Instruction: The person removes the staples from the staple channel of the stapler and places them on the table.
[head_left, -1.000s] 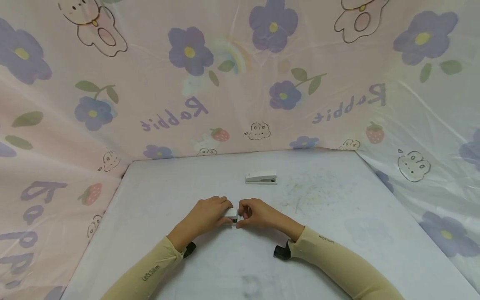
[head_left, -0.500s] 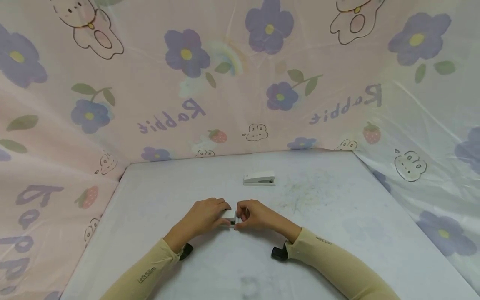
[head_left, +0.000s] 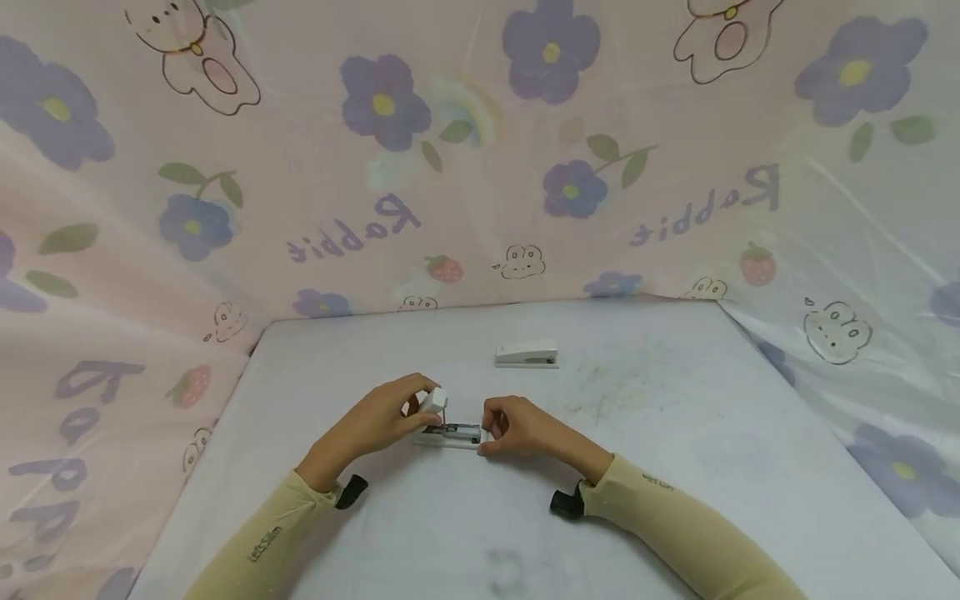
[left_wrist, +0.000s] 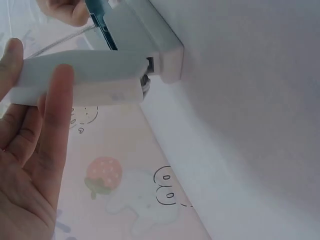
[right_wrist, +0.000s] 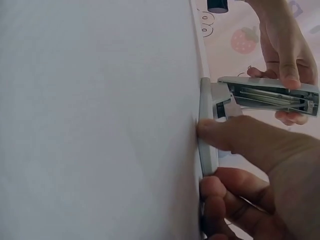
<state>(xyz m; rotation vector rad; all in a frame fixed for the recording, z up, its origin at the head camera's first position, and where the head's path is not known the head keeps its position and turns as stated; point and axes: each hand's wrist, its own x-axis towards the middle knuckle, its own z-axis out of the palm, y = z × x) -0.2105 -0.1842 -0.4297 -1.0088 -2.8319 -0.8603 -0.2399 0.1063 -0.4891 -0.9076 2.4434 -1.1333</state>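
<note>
A white stapler stands on the table with its top arm [head_left: 433, 402] swung up from its base [head_left: 442, 443]. My left hand [head_left: 375, 423] holds that raised arm between thumb and fingers. At the base's right end, my right hand [head_left: 525, 427] pinches the edge with thumb and fingers. In the right wrist view, the hollow underside of the arm [right_wrist: 270, 95] shows metal parts inside. A thin spring [left_wrist: 62, 41] stretches between the arm and the staple channel [left_wrist: 102, 27] in the left wrist view.
Behind the hands, a second white stapler [head_left: 527, 356] lies closed on the white table [head_left: 637, 533]. A printed curtain [head_left: 480, 183] with flowers and rabbits rises along the table's back and sides. Each wrist carries a small black camera mount.
My left hand has moved up and to the left, lifting the stapler's top arm and exposing the channel beneath. The right hand keeps its grip on the base.
</note>
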